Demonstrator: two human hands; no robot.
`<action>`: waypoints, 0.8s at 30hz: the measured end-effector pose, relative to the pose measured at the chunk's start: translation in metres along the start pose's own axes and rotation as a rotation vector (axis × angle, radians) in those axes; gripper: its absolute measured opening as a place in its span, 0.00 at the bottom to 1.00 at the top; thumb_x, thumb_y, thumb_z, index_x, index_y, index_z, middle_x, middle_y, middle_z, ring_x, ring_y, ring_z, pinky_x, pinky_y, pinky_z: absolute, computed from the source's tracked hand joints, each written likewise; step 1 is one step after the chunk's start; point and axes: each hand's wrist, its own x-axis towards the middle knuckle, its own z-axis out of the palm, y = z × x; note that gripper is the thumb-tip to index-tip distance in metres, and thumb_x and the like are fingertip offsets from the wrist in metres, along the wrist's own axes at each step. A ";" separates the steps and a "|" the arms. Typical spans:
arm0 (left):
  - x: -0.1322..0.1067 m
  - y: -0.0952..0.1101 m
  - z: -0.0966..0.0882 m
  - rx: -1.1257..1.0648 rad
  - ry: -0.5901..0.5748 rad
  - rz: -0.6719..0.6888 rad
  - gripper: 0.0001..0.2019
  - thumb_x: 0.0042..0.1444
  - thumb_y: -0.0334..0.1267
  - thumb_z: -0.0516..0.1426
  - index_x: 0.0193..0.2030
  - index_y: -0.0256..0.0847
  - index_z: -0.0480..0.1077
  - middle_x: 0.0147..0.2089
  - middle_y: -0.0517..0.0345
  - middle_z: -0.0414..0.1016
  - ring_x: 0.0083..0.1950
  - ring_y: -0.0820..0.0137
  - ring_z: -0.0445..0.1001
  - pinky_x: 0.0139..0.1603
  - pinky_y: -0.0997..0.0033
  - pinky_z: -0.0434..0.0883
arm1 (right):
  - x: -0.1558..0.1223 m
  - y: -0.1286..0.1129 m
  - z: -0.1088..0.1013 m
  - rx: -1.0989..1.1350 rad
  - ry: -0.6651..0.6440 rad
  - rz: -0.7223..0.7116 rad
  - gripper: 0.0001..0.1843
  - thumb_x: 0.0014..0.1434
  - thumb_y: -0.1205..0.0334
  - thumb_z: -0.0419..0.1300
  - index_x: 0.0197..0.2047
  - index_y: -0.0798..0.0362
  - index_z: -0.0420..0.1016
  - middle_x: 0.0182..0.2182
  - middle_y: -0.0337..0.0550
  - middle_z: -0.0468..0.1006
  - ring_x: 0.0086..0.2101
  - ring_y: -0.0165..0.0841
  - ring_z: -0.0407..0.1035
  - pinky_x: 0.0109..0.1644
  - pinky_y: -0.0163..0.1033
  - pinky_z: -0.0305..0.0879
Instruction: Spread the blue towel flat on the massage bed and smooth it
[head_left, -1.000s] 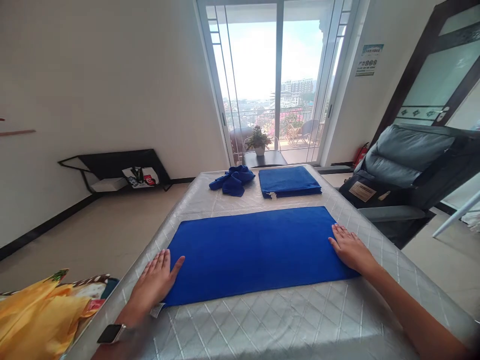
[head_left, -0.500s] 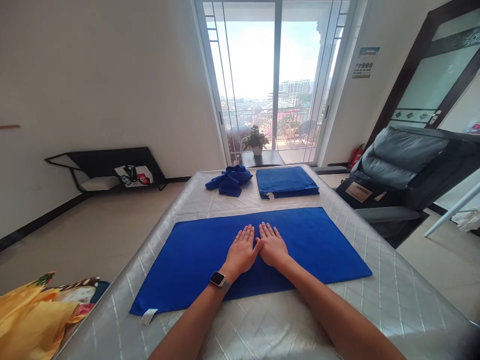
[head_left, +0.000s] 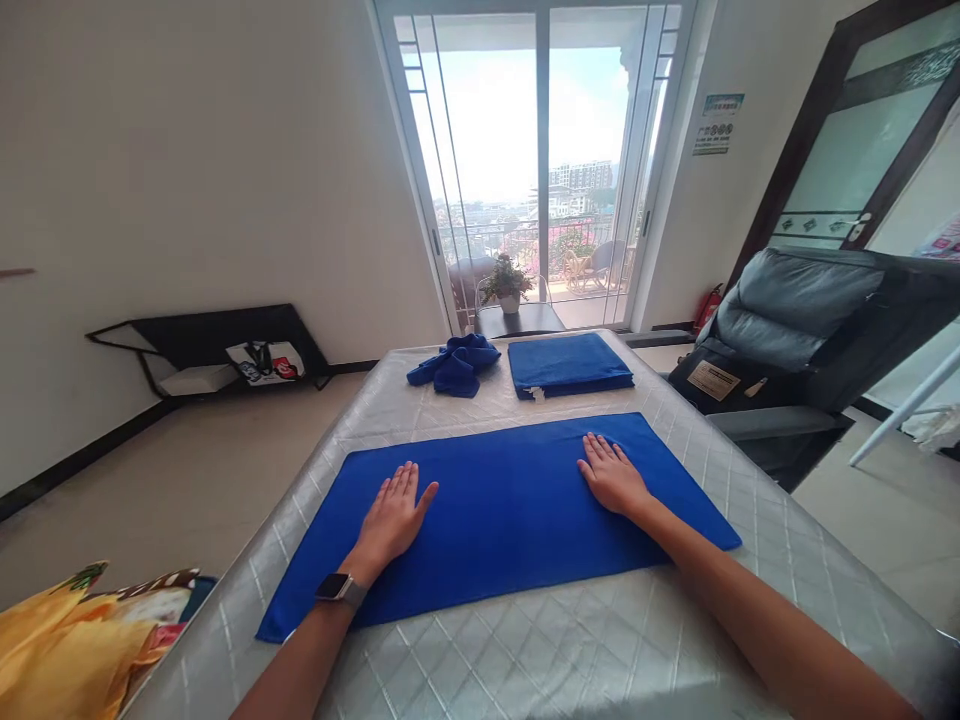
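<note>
A blue towel lies spread flat across the quilted mattress. My left hand rests palm down on its left part, fingers stretched out, a watch on that wrist. On the towel's right part my right hand lies flat too, its fingers extended. Beyond the towel sit a stack of folded blue towels and, to its left, a crumpled blue towel. My left forearm covers the spread towel's near left edge.
A black recliner stands right of the mattress. Yellow patterned cloth is heaped at the lower left. Past the mattress's far end, a potted plant stands on a chair before the sliding glass door. A low black rack is by the left wall.
My hands were together at the towel's middle; now they are wide apart, the left moved left and the right moved right. The towel has stayed spread.
</note>
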 end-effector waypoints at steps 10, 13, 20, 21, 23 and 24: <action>-0.036 -0.118 0.010 -0.037 0.029 -0.221 0.42 0.66 0.58 0.34 0.73 0.21 0.48 0.75 0.34 0.48 0.76 0.52 0.48 0.74 0.48 0.49 | -0.017 0.129 0.012 -0.071 0.067 0.180 0.38 0.70 0.51 0.32 0.74 0.65 0.48 0.73 0.53 0.48 0.71 0.40 0.43 0.73 0.52 0.42; -0.033 -0.116 0.009 -0.073 0.024 -0.238 0.43 0.65 0.59 0.33 0.73 0.21 0.47 0.76 0.34 0.47 0.76 0.53 0.47 0.75 0.49 0.47 | -0.016 0.126 0.012 -0.085 0.048 0.189 0.38 0.70 0.51 0.32 0.74 0.65 0.47 0.73 0.51 0.47 0.71 0.40 0.42 0.73 0.51 0.42; -0.035 -0.120 -0.002 -0.079 0.040 -0.321 0.45 0.64 0.60 0.33 0.72 0.18 0.49 0.75 0.32 0.49 0.76 0.51 0.48 0.75 0.49 0.46 | -0.019 0.124 0.007 -0.114 0.112 0.157 0.36 0.69 0.54 0.35 0.73 0.66 0.53 0.71 0.55 0.53 0.70 0.43 0.47 0.72 0.53 0.45; -0.035 -0.117 -0.007 -0.069 0.073 -0.304 0.45 0.64 0.61 0.34 0.72 0.18 0.50 0.74 0.32 0.50 0.76 0.51 0.49 0.75 0.48 0.47 | -0.020 0.121 0.004 -0.118 0.148 0.129 0.35 0.69 0.55 0.35 0.72 0.66 0.54 0.71 0.55 0.55 0.69 0.43 0.48 0.72 0.53 0.44; -0.032 -0.103 -0.017 -0.050 0.178 -0.236 0.44 0.66 0.61 0.34 0.71 0.19 0.51 0.74 0.32 0.53 0.76 0.51 0.50 0.75 0.48 0.49 | -0.020 0.105 -0.004 -0.105 0.213 0.049 0.34 0.69 0.57 0.36 0.72 0.66 0.56 0.70 0.56 0.56 0.69 0.43 0.48 0.73 0.53 0.44; -0.029 -0.091 -0.022 -0.045 0.226 -0.188 0.44 0.66 0.61 0.34 0.71 0.20 0.52 0.73 0.32 0.53 0.76 0.52 0.50 0.75 0.48 0.49 | -0.019 0.092 -0.008 -0.084 0.227 0.003 0.34 0.70 0.57 0.36 0.72 0.65 0.56 0.70 0.56 0.56 0.69 0.42 0.48 0.73 0.53 0.44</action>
